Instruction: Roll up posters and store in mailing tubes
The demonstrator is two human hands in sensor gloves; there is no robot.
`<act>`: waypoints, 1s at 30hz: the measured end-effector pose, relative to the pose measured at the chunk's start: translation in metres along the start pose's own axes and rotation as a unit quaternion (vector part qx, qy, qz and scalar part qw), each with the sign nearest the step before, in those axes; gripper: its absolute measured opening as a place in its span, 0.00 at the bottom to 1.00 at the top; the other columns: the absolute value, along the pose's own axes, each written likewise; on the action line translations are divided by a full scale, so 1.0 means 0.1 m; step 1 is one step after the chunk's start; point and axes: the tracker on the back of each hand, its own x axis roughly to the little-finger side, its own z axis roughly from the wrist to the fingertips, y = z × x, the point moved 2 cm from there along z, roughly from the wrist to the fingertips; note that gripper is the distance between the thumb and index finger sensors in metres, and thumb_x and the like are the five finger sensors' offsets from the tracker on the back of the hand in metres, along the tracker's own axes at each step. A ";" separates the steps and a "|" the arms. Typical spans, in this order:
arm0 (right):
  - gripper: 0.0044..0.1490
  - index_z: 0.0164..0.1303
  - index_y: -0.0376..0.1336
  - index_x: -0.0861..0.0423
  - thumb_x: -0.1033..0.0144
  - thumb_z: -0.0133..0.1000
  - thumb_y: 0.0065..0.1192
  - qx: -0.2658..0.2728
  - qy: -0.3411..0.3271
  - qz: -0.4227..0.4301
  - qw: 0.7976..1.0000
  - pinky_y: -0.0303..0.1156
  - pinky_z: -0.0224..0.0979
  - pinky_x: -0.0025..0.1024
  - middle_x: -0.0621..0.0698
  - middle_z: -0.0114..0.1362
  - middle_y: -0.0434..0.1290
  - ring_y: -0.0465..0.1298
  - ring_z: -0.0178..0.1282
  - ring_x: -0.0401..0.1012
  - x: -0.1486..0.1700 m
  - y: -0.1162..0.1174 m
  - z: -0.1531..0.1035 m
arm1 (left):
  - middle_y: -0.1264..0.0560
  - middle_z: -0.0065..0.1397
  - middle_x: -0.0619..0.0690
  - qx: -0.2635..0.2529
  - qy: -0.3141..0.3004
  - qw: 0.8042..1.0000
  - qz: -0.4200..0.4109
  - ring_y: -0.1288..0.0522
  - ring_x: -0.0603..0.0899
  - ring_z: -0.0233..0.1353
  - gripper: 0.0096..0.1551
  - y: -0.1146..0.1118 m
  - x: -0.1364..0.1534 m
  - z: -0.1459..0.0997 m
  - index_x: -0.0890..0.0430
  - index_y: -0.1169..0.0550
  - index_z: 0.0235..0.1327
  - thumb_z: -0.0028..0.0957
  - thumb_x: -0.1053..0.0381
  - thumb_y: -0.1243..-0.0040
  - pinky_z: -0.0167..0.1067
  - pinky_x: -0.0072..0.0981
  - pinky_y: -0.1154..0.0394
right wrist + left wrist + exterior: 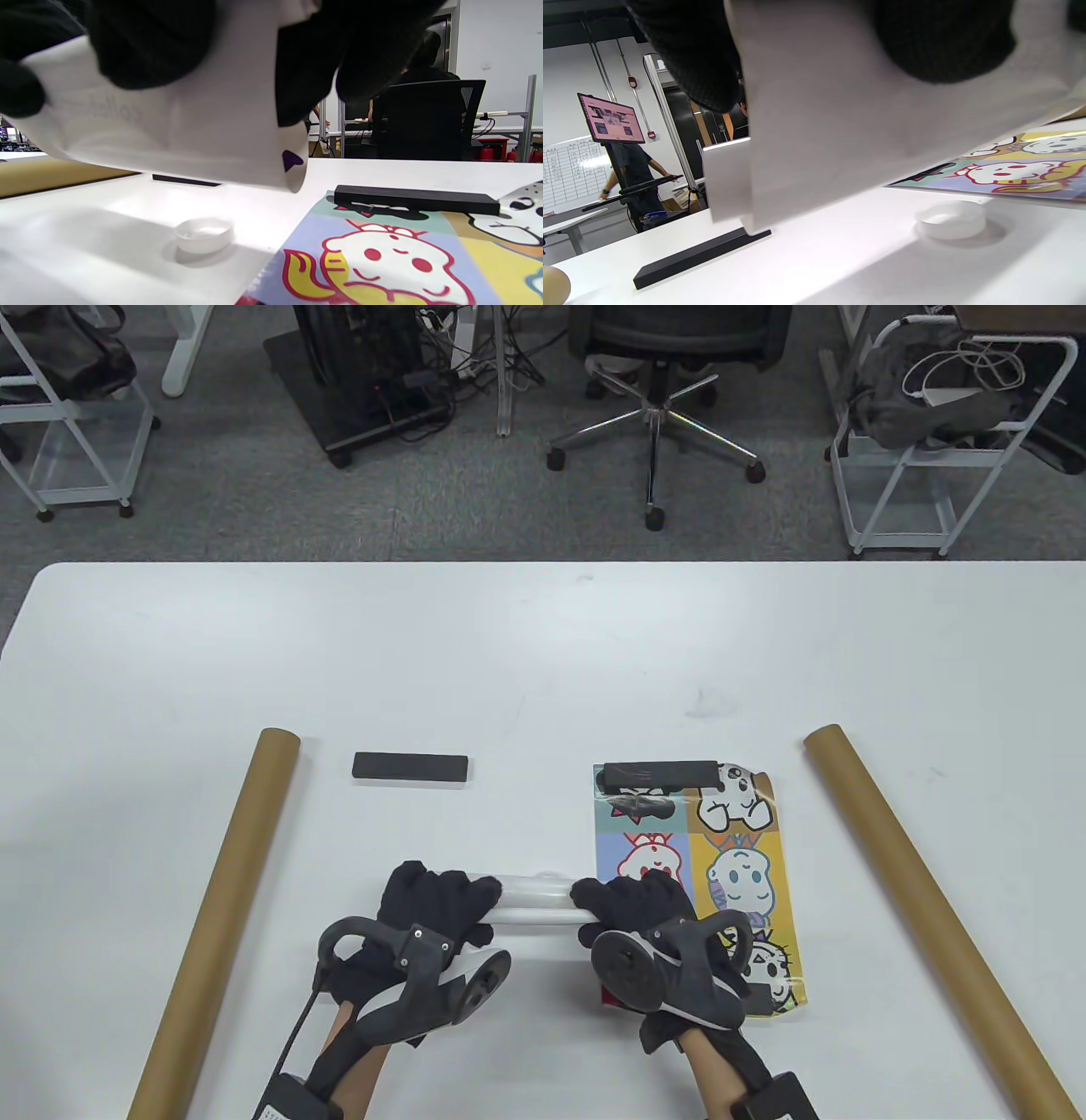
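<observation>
While both hands (543, 912) grip rolled poster (534, 899), flat poster (730, 857) lies beside.

2 tubes (222, 916), 2 posters (717, 865), 2 black bars (411, 767), 1 cap (204, 234).

White table (543, 645), two cardboard tubes (222, 916) (929, 912), loose black bar (411, 767), cartoon poster (738, 882) under another bar (660, 774), small white cap (204, 234)

Tubes (219, 916) flank poster (721, 857) (bar (659, 774) on it)
</observation>
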 end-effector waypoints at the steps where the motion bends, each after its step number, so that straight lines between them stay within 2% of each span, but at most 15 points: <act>1: 0.33 0.66 0.65 0.51 0.58 0.49 0.59 -0.004 0.000 -0.001 1.000 0.70 0.73 0.59 0.47 0.59 0.78 0.82 0.53 0.46 -0.01 0.01 0.01 | 0.18 0.58 0.33 0.002 0.001 1.000 -0.002 0.14 0.44 0.55 0.30 0.00 -0.01 0.00 0.36 0.23 0.63 0.44 0.38 0.46 0.74 0.48 0.23; 4: 0.33 0.69 0.61 0.54 0.60 0.53 0.54 -0.020 -0.003 0.017 1.000 0.67 0.73 0.64 0.51 0.60 0.74 0.77 0.52 0.50 -0.02 0.02 0.01 | 0.19 0.57 0.35 -0.006 0.005 1.000 0.012 0.16 0.46 0.53 0.29 0.03 -0.02 0.01 0.38 0.25 0.62 0.45 0.39 0.47 0.73 0.50 0.24; 8: 0.34 0.66 0.63 0.52 0.55 0.49 0.62 -0.018 -0.006 0.001 1.000 0.69 0.72 0.62 0.48 0.55 0.75 0.77 0.48 0.47 -0.06 0.00 0.00 | 0.20 0.53 0.32 -0.012 -0.003 0.999 0.045 0.17 0.43 0.50 0.26 0.04 -0.04 0.00 0.35 0.25 0.56 0.41 0.37 0.39 0.73 0.48 0.23; 11: 0.30 0.62 0.65 0.49 0.55 0.49 0.61 -0.019 -0.007 -0.003 1.000 0.70 0.72 0.61 0.47 0.54 0.76 0.78 0.47 0.46 -0.07 0.01 0.00 | 0.20 0.53 0.33 -0.007 -0.002 1.000 0.029 0.17 0.44 0.51 0.22 0.02 -0.03 -0.01 0.34 0.23 0.51 0.43 0.37 0.39 0.74 0.49 0.24; 13: 0.28 0.61 0.67 0.49 0.55 0.50 0.60 -0.019 -0.008 0.001 1.000 0.69 0.72 0.61 0.48 0.57 0.76 0.78 0.50 0.48 -0.07 0.01 0.00 | 0.20 0.57 0.34 -0.006 -0.002 1.000 0.029 0.17 0.45 0.55 0.21 0.01 -0.03 -0.01 0.34 0.22 0.51 0.43 0.37 0.39 0.74 0.50 0.24; 16: 0.29 0.62 0.67 0.49 0.55 0.50 0.60 -0.030 0.004 0.000 1.000 0.66 0.74 0.65 0.54 0.66 0.72 0.76 0.60 0.54 -0.06 0.03 0.00 | 0.21 0.60 0.36 -0.004 0.002 0.999 0.037 0.18 0.46 0.56 0.23 0.02 -0.03 -0.01 0.34 0.21 0.54 0.44 0.37 0.40 0.74 0.51 0.24; 24: 0.34 0.69 0.63 0.53 0.59 0.50 0.61 0.008 0.004 0.039 0.999 0.67 0.73 0.63 0.51 0.61 0.72 0.77 0.56 0.51 0.02 -0.02 -0.01 | 0.20 0.58 0.33 -0.022 0.007 1.000 0.006 0.16 0.44 0.54 0.35 0.04 0.01 -0.02 0.39 0.28 0.70 0.44 0.37 0.42 0.73 0.48 0.23; 30: 0.33 0.69 0.62 0.55 0.62 0.51 0.61 0.014 -0.002 0.058 0.998 0.67 0.72 0.64 0.53 0.63 0.72 0.76 0.57 0.52 0.00 -0.01 -0.01 | 0.20 0.59 0.35 -0.021 0.013 0.999 -0.028 0.17 0.46 0.55 0.33 0.04 0.05 -0.02 0.37 0.30 0.68 0.45 0.38 0.42 0.74 0.49 0.24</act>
